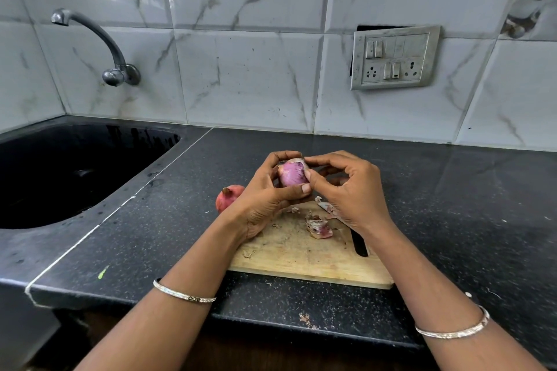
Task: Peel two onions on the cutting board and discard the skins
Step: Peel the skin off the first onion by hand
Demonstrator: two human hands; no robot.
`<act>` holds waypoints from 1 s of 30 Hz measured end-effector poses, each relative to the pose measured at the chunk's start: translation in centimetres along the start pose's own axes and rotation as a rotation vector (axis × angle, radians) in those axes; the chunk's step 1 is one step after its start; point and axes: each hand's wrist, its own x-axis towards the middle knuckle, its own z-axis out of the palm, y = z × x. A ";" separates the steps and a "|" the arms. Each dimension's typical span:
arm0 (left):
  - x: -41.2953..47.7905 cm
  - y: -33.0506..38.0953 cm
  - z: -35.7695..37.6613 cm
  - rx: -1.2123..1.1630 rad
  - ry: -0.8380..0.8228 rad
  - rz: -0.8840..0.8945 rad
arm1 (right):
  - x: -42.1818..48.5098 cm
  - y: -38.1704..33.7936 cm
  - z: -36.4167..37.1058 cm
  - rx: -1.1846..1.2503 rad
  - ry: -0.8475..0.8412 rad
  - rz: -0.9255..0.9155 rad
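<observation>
My left hand [265, 199] holds a partly peeled purple onion [292, 175] above the far edge of the wooden cutting board [301, 256]. My right hand [346, 187] pinches the onion's skin at its top right. A second onion [227, 197], still in its reddish skin, lies on the counter just left of my left hand. Cut onion ends and skin scraps [319, 227] lie on the board. A knife [358, 242] with a black handle rests on the board under my right wrist.
A black sink [69, 172] is set into the dark speckled counter at the left, with a wall tap [114, 69] above it. A switch and socket panel [394, 57] hangs on the tiled wall. The counter's front edge runs below the board.
</observation>
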 end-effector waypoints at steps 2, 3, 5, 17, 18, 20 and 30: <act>0.0 -0.1 -0.1 0.024 0.009 0.001 | -0.1 0.0 0.0 0.009 0.005 0.006; 0.0 -0.1 -0.2 0.034 0.008 0.003 | -0.1 0.0 0.0 0.010 0.008 0.009; 0.1 -0.3 -0.4 0.055 0.005 0.008 | -0.1 0.0 0.0 0.009 0.009 0.014; 0.2 -0.6 -0.5 0.129 0.037 0.024 | -0.6 -0.1 0.4 -0.134 0.074 -0.118; 0.2 -0.6 -0.5 0.141 0.043 0.029 | -0.6 0.0 0.5 -0.157 0.073 -0.136; 0.2 -0.6 -0.5 0.176 0.059 0.038 | -0.7 0.0 0.5 -0.193 0.060 -0.150; 0.1 -0.5 -0.2 0.214 0.074 0.056 | -0.6 0.1 0.9 -0.403 0.020 -0.186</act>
